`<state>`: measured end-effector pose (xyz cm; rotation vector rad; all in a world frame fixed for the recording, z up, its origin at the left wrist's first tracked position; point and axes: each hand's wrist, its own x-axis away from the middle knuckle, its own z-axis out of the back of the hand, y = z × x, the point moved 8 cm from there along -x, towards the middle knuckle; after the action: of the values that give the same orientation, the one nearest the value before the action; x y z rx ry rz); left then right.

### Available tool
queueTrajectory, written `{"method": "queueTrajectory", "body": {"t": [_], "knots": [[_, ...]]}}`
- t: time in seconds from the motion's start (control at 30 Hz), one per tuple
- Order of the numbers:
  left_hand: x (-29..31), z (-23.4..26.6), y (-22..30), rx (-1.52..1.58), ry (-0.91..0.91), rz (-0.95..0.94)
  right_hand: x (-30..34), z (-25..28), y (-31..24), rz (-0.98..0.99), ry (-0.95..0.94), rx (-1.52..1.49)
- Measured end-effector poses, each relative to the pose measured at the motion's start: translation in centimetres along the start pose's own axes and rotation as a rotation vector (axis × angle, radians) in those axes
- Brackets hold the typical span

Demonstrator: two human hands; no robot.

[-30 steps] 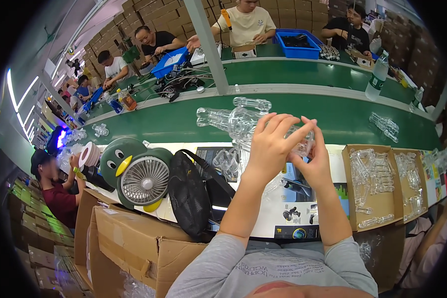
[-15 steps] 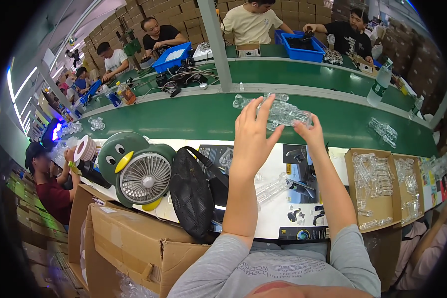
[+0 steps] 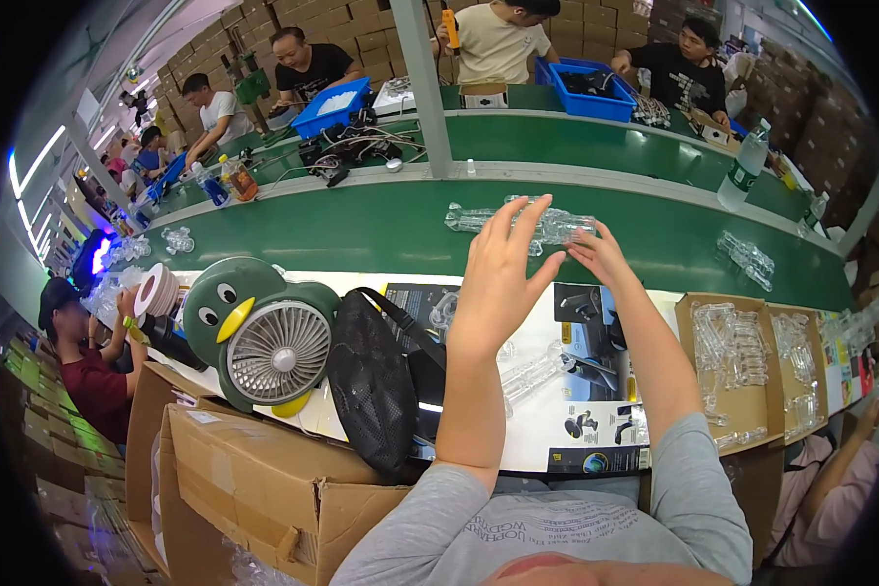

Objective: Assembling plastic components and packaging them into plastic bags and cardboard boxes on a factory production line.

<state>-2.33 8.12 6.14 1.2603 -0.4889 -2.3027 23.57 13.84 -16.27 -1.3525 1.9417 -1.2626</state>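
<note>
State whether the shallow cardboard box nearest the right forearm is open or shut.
Open: the cardboard box shows no lid over it, and clear parts lie exposed inside.

Pretty obviously a factory assembly floor. Clear plastic parts (image 3: 469,219) were scattered along a long green worktop (image 3: 361,223), with more laid out in cardboard trays (image 3: 754,405) by its near edge, towards the right end. Past the far edge, workers (image 3: 308,68) were seated by blue bins (image 3: 596,105), and brown cartons (image 3: 371,18) were stacked high behind.
</note>
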Motion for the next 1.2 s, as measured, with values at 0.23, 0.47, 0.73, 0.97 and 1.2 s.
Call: {"method": "queueTrajectory", "body": {"t": [0.23, 0.47, 0.73, 0.97, 1.2], "knots": [[-0.4, 0.1, 0.3, 0.024, 0.001, -0.064, 0.5, 1.5, -4.8, 0.409, 0.251, 1.399], [-0.4, 0.8, 0.4, 0.066, -0.009, -0.011, 5.9, -5.2, -5.1, 0.491, -0.036, 1.480], [-0.1, 1.4, 0.5, -0.056, 0.029, -0.025, 15.5, -10.1, 0.0, 0.170, -0.488, 1.669], [-0.1, 1.8, 1.1, -0.028, 0.009, 0.011, 20.0, -10.4, 1.7, 0.327, -0.853, 1.496], [-0.2, 0.3, 1.2, 0.183, -0.044, 0.026, 18.2, -5.5, -1.0, 0.111, -0.669, 0.701]]}}
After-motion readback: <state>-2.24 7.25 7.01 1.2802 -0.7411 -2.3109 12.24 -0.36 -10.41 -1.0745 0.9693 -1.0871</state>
